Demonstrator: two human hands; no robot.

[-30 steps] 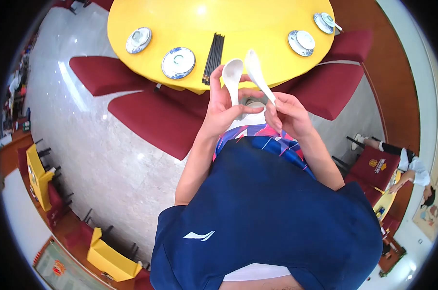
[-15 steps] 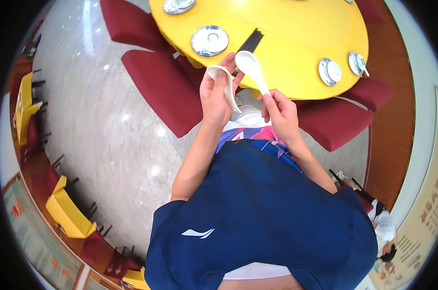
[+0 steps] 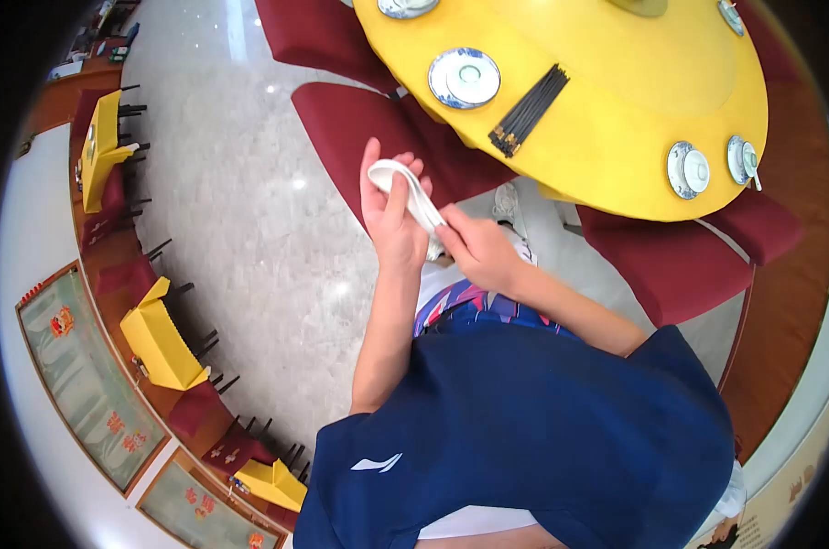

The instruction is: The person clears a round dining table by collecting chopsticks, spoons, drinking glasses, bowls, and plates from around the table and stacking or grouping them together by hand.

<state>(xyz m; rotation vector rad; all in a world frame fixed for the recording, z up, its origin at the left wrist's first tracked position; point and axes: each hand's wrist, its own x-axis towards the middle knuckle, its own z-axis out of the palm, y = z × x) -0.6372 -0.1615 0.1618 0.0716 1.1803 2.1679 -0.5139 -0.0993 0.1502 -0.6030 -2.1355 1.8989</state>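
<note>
Holding spoons [image 3: 418,199] | hands [image 3: 398,234] | yellow table [image 3: 606,128] | maroon chairs [image 3: 341,137] | grey floor [image 3: 236,183]

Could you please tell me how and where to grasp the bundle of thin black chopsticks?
I'd take the bundle of thin black chopsticks around its middle from above, pinching across its long sides: it lies flat on the yellow tablecloth, long and narrow, its sticks side by side.

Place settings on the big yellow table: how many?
5 settings: one left of the chopsticks, one top left, one top right, two lower right. Others may be out of view.
</note>
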